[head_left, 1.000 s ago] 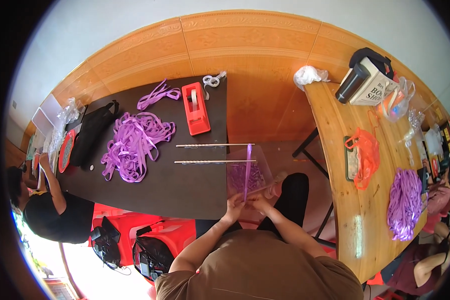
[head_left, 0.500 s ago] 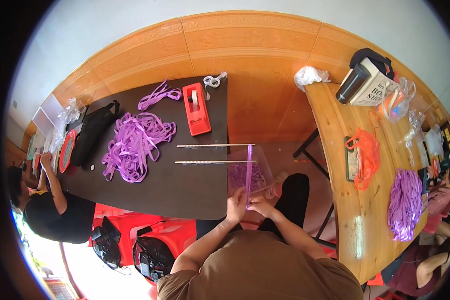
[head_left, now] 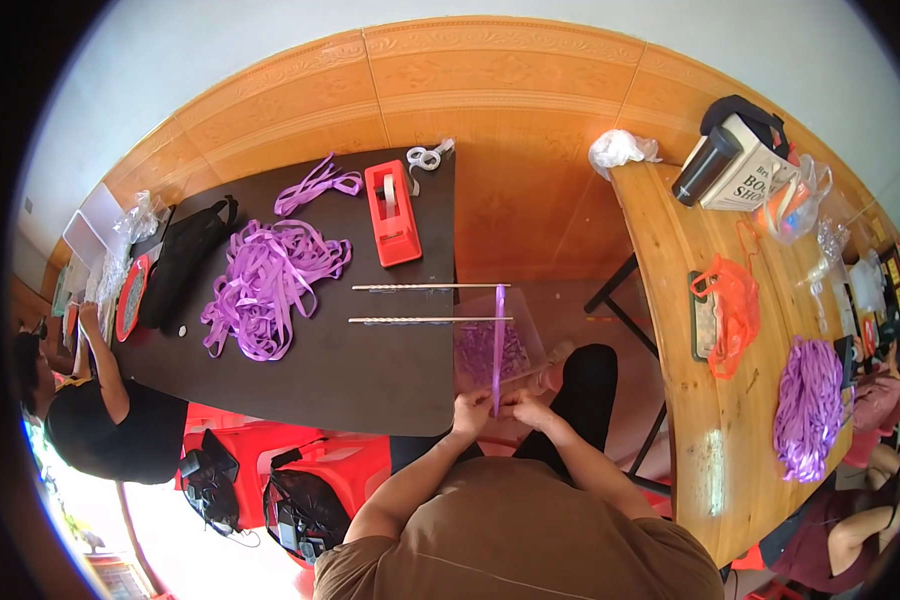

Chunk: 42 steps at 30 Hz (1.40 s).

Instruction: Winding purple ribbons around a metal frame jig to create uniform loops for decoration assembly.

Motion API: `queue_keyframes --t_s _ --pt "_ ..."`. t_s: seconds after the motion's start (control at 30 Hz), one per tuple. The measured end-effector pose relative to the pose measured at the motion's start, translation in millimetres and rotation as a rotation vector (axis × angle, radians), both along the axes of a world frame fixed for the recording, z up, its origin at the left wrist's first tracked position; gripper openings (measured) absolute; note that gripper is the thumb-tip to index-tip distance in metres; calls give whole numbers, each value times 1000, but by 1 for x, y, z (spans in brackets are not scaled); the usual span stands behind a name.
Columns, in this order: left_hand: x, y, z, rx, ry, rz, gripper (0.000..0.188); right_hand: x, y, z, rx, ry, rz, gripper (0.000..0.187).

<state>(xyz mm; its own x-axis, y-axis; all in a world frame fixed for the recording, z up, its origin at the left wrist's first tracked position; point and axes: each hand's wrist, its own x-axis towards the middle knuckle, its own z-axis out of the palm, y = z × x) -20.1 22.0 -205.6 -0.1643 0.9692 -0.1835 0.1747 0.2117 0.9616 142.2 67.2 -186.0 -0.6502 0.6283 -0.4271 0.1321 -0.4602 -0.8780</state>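
A strip of purple ribbon (head_left: 498, 350) hangs over the ends of two thin wooden sticks (head_left: 425, 287) that jut past the dark table's right edge. Both my hands meet at the ribbon's lower end. My left hand (head_left: 472, 412) is closed, its fingertips pinching the ribbon from the left. From the right, my right hand (head_left: 526, 411) pinches at the same end, also closed. Exactly how the ribbon runs between the fingers is too small to make out. Below the sticks, a clear plastic box (head_left: 542, 350) holds many short purple ribbon pieces.
On the dark table (head_left: 370, 385) lie a heap of purple ribbon (head_left: 270, 285), a red tape dispenser (head_left: 392, 215) and a black bag (head_left: 192, 255). The wooden table (head_left: 660, 260) at right bears an orange plastic bag (head_left: 733, 325) and a ribbon bundle (head_left: 808, 410). Other people sit at both sides.
My left hand has slid down along the ribbon to its lower end. My right hand has shifted slightly, and the fingertips of both hands now meet there.
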Motion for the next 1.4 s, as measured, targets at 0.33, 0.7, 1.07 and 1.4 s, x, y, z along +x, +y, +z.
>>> queue_keyframes --t_s 0.33,0.7,1.07,1.4 --pt "0 7 2 -90 -54 -1 12 -1 -5 4 224 -117 -111 17" --pt "10 17 16 -281 -60 5 7 3 -18 31 -252 -167 -174 22" --pt "-1 17 -18 -223 -30 17 6 2 -17 21 390 -68 -330 25" --pt "-5 18 3 -289 -175 -60 6 -4 -4 26 442 -127 -219 22"
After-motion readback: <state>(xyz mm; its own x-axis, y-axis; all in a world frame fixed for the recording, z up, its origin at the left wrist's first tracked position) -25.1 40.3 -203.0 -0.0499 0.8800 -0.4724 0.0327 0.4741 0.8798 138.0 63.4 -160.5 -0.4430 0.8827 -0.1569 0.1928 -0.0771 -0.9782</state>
